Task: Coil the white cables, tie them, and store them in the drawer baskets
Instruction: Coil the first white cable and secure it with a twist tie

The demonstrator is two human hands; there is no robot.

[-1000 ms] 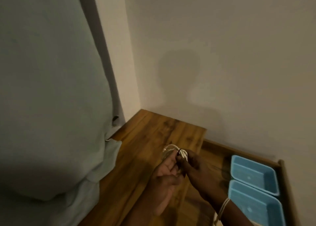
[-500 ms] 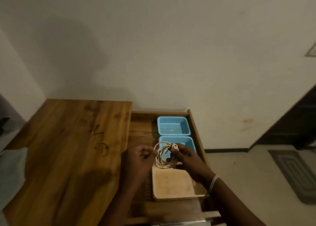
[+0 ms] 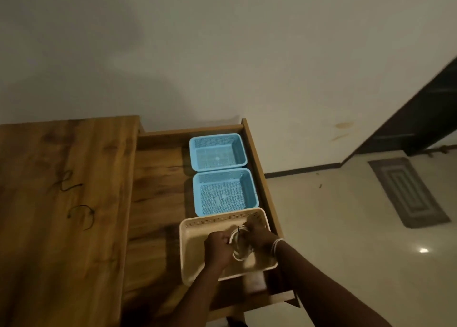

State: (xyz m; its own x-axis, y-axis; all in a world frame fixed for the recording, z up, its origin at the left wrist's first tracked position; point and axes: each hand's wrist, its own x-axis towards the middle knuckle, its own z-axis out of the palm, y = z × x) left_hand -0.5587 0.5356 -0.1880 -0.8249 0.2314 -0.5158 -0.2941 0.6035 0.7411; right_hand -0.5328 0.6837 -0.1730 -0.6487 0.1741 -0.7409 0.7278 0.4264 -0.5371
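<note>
coiled white cable (image 3: 238,246) with black tie | left hand (image 3: 218,248), right hand (image 3: 259,236) gripping it | over beige plastic mesh basket (image 3: 195,250)

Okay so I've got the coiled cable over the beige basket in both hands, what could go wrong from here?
1. The white cable coil has only one thin black tie; if that is loose, the loops may spring apart once the left hand and right hand let go.
2. A loop could snag on the beige basket rim and hang out.
3. Two black ties on the tabletop could roll off.
</note>
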